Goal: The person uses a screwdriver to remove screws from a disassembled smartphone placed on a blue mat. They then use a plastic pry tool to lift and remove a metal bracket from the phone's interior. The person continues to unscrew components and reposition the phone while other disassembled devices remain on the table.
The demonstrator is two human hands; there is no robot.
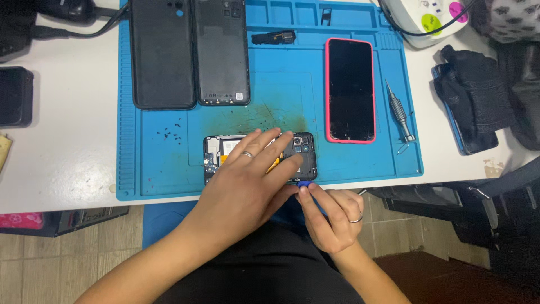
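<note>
Nearest, our right hand (pixel 333 218) pinches a blue pick (pixel 304 184) at the opened phone's (pixel 301 152) near edge; our left hand (pixel 247 180) lies open, flat on it.

Both my arms are bare to the top of view, no sleeves, no gloves, no watch. My left hand (pixel 247 186), around 9 o'clock of the other, has one thin silver band (pixel 247 154) on a middle finger. My right hand (pixel 333 217) has a similar thin metal ring (pixel 356 218) on a finger at its 3 o'clock side. Nails short, unpainted. Black garment (pixel 270 276) across my lap at 6 o'clock, plain, no print.
</note>
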